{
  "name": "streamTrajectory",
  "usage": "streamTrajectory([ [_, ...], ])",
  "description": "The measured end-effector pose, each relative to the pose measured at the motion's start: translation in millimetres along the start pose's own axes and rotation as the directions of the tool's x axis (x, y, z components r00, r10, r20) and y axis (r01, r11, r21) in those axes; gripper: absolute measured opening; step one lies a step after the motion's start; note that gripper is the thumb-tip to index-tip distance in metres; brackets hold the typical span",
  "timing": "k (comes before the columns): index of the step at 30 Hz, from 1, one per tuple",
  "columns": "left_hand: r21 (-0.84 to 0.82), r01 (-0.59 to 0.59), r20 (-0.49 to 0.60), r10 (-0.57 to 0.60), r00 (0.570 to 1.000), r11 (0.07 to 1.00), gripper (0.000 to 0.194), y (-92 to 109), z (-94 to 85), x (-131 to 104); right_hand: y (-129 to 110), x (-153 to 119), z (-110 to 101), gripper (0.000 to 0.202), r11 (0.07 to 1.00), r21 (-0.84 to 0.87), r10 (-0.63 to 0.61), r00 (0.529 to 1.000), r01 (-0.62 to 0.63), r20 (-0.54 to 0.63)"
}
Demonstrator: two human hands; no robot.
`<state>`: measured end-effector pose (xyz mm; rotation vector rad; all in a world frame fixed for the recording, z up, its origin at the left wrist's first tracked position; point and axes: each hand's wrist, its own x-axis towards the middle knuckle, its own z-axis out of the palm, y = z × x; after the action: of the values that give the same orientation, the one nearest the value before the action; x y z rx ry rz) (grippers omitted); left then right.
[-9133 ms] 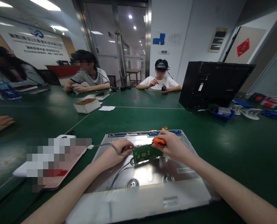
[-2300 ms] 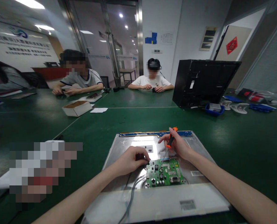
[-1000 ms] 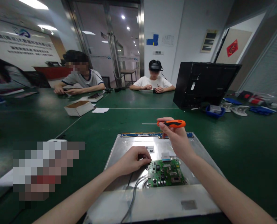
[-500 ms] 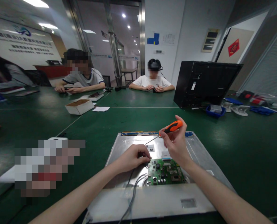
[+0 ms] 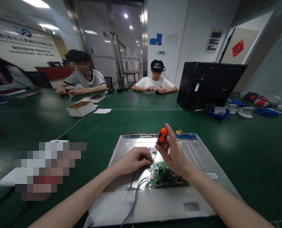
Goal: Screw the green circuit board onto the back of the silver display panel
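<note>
Currently the right hand point(image 5: 173, 155) holds a screwdriver point(image 5: 163, 136), shaft slanting toward the far left corner of the circuit board point(image 5: 161, 180); there the left hand point(image 5: 138, 161) is curled narrow (on what, I cannot tell). The board lies on a metal panel point(image 5: 199, 161) on the desk point(image 5: 131, 122).

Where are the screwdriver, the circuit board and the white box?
Screwdriver point(image 5: 163, 136): head view, on its orange and black handle.
Circuit board point(image 5: 163, 178): head view, on its green upper face.
White box point(image 5: 84, 111): head view, on its outer side wall.
</note>
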<state>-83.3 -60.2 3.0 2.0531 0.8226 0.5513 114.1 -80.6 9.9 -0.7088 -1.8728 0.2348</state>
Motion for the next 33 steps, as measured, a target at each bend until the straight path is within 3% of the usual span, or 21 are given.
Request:
streamTrajectory([
  [20, 0.024, 0.027, -0.006, -0.027, 1.0, 0.999, 0.004, -1, 1.6, 0, -4, -5, 8, 0.073, 0.988, 0.153, -0.001, 1.0, 0.004, -0.015],
  [33, -0.02, 0.029, 0.009, -0.029, 1.0, 0.999, 0.008, -3, 1.3, 0, -1, -5, 10, 0.073, 0.996, 0.087, -0.033, 0.999, 0.033, -0.008],
])
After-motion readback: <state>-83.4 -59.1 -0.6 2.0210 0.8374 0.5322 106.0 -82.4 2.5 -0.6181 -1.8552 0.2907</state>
